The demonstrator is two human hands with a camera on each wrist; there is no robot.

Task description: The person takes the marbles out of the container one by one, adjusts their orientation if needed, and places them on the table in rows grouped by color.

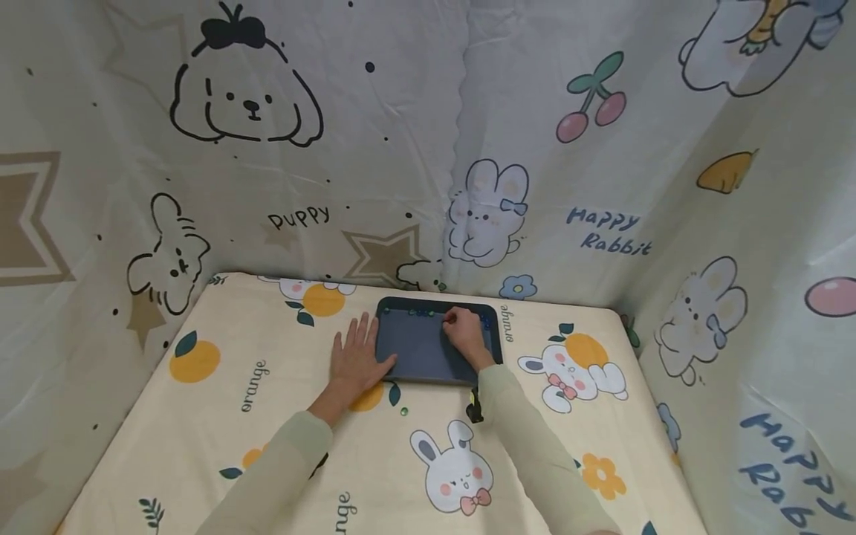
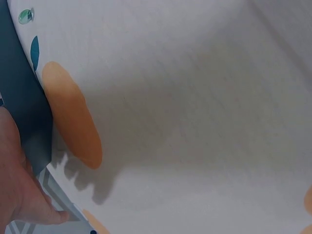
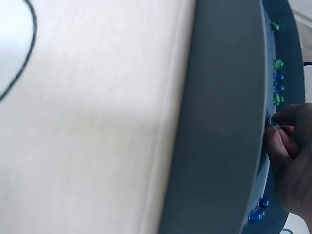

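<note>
Dark blue tray [image 1: 417,357] at the far edge of the printed cloth [image 1: 221,416] — both hands at it.
The left hand [image 1: 357,358] lies flat, fingers straight, against the tray's left edge; the right hand [image 1: 464,336] is curled, pinching a small bead [image 3: 273,122] by the tray's far rim, among green and blue beads [image 3: 278,83] — one green bead [image 1: 403,410] lies on the cloth near the tray's near edge.

Two bare hands, left hand [image 1: 357,360] and right hand [image 1: 464,338], no rings or gloves visible. Long pale-green sleeves [image 1: 535,453] cover both forearms to the wrists. A small black device [image 1: 474,408] (partly hidden) sits under the right cuff.
</note>
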